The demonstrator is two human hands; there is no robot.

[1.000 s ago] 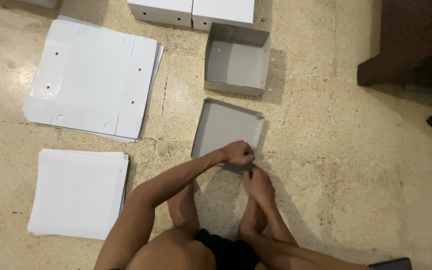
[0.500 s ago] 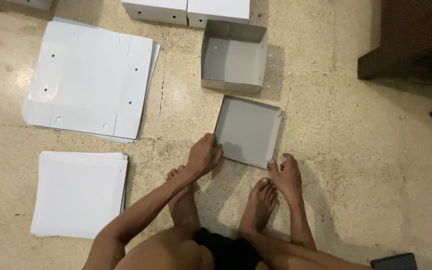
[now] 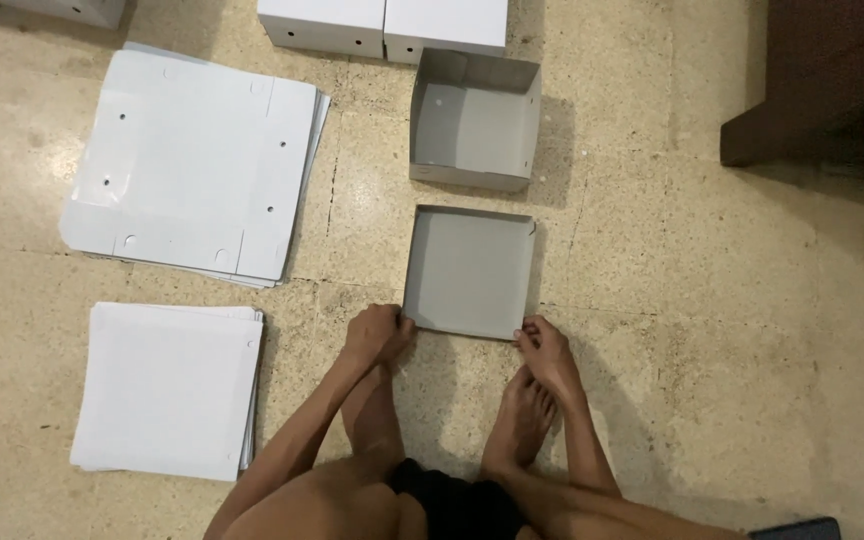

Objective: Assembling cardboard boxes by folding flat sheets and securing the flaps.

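Note:
A shallow grey cardboard tray (image 3: 469, 270) lies open side up on the speckled floor in front of me. My left hand (image 3: 376, 333) pinches its near left corner. My right hand (image 3: 544, 352) grips its near right corner. Both feet rest on the floor between my arms, just below the tray. A deeper grey open box (image 3: 474, 120) stands right behind the tray, a small gap apart.
A stack of flat white die-cut sheets with holes (image 3: 192, 165) lies at the upper left. A stack of plain white square sheets (image 3: 167, 390) lies at the lower left. Two closed white boxes (image 3: 382, 22) sit at the top. Dark wooden furniture (image 3: 832, 80) stands at right.
The tray has been squared up and lies straight. My left hand came in to its near left corner and my right hand to its near right corner.

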